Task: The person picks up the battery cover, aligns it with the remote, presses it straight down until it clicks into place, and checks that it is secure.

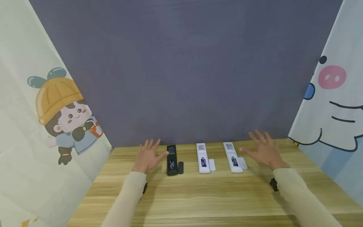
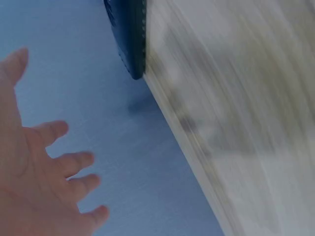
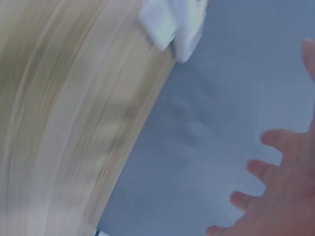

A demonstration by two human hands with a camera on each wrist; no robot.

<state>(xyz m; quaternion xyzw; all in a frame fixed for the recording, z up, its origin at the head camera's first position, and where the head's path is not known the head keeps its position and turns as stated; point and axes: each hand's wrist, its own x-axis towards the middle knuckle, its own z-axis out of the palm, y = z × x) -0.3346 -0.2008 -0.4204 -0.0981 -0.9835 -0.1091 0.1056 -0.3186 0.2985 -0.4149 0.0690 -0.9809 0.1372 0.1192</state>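
Note:
Three remote controls lie face down in a row with their battery bays uncovered: a black remote [image 1: 172, 172], a middle white remote [image 1: 202, 154] and a right white remote [image 1: 229, 153]. Dark blue batteries [image 1: 203, 162] show in each bay. To the right of each remote is its cover: a black one [image 1: 181, 167], a white one [image 1: 211, 164] and another white one [image 1: 242, 162]. My left hand [image 1: 148, 156], fingers spread, holds nothing and is nearest the black remote. Likewise spread and holding nothing, my right hand [image 1: 266, 152] is beside the right white remote.
The wooden table [image 1: 198, 198] meets a grey-blue backdrop [image 1: 184, 78] at its far edge. Cartoon-printed curtains flank both sides, the left curtain [image 1: 25, 132] and the right curtain [image 1: 346, 41]. Each wrist wears a dark strapped device [image 1: 273, 184].

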